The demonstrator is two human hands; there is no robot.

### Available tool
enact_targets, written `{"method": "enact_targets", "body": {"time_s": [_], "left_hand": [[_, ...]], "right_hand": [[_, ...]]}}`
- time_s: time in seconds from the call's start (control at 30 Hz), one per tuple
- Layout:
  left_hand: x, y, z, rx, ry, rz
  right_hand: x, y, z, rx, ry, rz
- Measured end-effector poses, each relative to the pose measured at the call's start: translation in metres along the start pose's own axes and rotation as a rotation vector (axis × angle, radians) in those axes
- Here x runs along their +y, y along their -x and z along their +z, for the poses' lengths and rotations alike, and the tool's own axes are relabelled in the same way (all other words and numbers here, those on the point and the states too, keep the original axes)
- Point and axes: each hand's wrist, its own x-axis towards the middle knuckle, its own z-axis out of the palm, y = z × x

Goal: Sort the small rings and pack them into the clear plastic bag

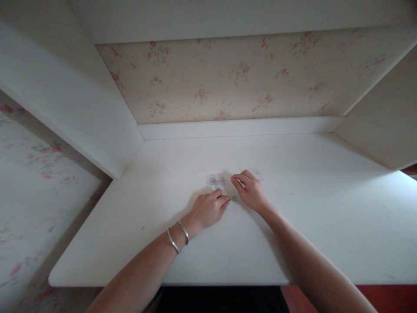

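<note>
My left hand (210,209) rests low over the desk with thumb and forefinger pinched together. At those fingertips is a small greenish round piece (234,198), flat and partly see-through; its left edge meets the fingers. My right hand (250,190) is closed in a pinch just above and to the right of it. Whatever lies between the right fingertips is too small to make out. Behind the left hand lies a clear flat packet (217,180) with a dark and a reddish round mark. Another clear flat piece (256,173) shows partly behind the right hand.
The white desk top (309,226) has a rounded front left corner. White side panels stand left (81,104) and right (381,104). A floral-papered wall (234,82) with a white ledge (241,128) closes the back. A small dark speck (142,228) lies at left.
</note>
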Motion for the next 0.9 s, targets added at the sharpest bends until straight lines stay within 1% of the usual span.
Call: {"method": "enact_targets", "body": {"time_s": [0.27, 0.63, 0.77, 0.9], "left_hand": [[-0.001, 0.0, -0.001, -0.009, -0.007, 0.009], [-0.008, 0.008, -0.005, 0.007, -0.003, 0.016], [-0.01, 0.009, -0.003, 0.049, 0.032, 0.047], [-0.012, 0.009, -0.003, 0.114, 0.118, 0.055]], "right_hand": [[0.0, 0.002, 0.001, -0.016, 0.007, 0.001], [0.001, 0.003, 0.001, -0.044, -0.003, -0.016], [0.0, 0.003, 0.0, -0.055, 0.002, -0.019], [-0.001, 0.003, -0.001, -0.044, -0.015, -0.021]]}}
